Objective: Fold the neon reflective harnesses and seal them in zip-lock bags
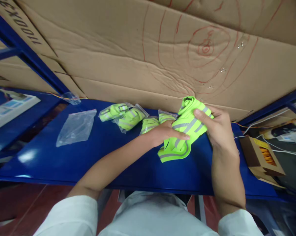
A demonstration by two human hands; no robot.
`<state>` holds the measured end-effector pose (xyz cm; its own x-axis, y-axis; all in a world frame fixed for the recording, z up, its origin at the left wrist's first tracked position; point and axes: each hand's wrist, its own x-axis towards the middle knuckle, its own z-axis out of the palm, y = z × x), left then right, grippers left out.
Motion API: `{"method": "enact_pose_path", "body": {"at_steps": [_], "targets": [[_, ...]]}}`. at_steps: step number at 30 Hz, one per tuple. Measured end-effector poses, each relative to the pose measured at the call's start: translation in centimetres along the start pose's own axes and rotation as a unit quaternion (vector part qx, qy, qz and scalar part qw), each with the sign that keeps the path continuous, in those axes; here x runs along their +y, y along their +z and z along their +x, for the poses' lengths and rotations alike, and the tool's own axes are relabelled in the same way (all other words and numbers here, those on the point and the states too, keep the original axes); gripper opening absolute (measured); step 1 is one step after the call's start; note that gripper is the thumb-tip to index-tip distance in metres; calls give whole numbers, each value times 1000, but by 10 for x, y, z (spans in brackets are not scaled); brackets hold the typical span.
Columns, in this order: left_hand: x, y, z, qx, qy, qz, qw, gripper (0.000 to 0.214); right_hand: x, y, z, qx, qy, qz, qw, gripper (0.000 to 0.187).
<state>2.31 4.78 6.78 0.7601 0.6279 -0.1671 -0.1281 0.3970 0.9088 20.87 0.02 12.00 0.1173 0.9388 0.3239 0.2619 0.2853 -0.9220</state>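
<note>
A bundle of neon yellow-green reflective strap with grey stripes is held up between my two hands, over the blue table. My left hand is closed on its left side, the thumb lying across the front. On the upper right, my right hand grips the folded part with the thumb on top and the fingers behind. One end of the strap hangs in a loop below. Just behind my left hand lie clear bags of the same strap, partly covered. Two more bagged bundles sit to their left.
A flat clear zip bag lies on the blue table at left. Behind rises a cardboard wall with red drawn lines. At right stand an open cardboard box with orange contents and white cables. A clear cup lies at the back left.
</note>
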Motion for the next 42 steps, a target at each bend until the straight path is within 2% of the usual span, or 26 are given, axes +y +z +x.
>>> {"method": "enact_pose_path", "body": {"at_steps": [5,8,11,15,20,22,27,29,31,33,35,37,39,42], "targets": [[2,5,-9,-81,-22,66,994,47,-1,-1,-1,-28,47,71,996,31],[-1,9,-12,-99,-8,67,993,43,-7,0,-5,-11,42,68,997,31],[0,10,-13,-82,18,91,992,45,-9,-2,-7,12,34,49,998,30],[15,-4,-17,-27,99,225,969,45,-7,-2,-5,17,15,49,999,26],[30,-16,-23,-83,97,294,947,36,-3,1,3,-104,104,92,985,34],[30,-15,-23,-87,103,292,947,37,0,1,6,-122,108,89,983,35],[28,-13,-24,-69,96,268,956,38,11,4,13,-77,48,15,996,40],[28,-14,-23,-49,83,270,958,36,12,4,14,-35,-19,-42,998,41],[27,-14,-20,-23,74,273,959,36,9,3,12,-13,-90,-127,988,35],[24,-12,-17,8,65,265,962,34,4,1,8,-42,-129,-213,967,35],[21,-10,-14,29,60,254,965,30,-1,1,3,-110,-143,-263,948,46],[18,-8,-13,28,70,263,962,29,-1,4,1,-181,-146,-272,934,64],[18,-7,-14,13,83,291,953,34,2,8,1,-222,-140,-263,928,79],[19,-8,-17,6,62,321,945,42,9,12,5,-236,-114,-251,932,77]]}}
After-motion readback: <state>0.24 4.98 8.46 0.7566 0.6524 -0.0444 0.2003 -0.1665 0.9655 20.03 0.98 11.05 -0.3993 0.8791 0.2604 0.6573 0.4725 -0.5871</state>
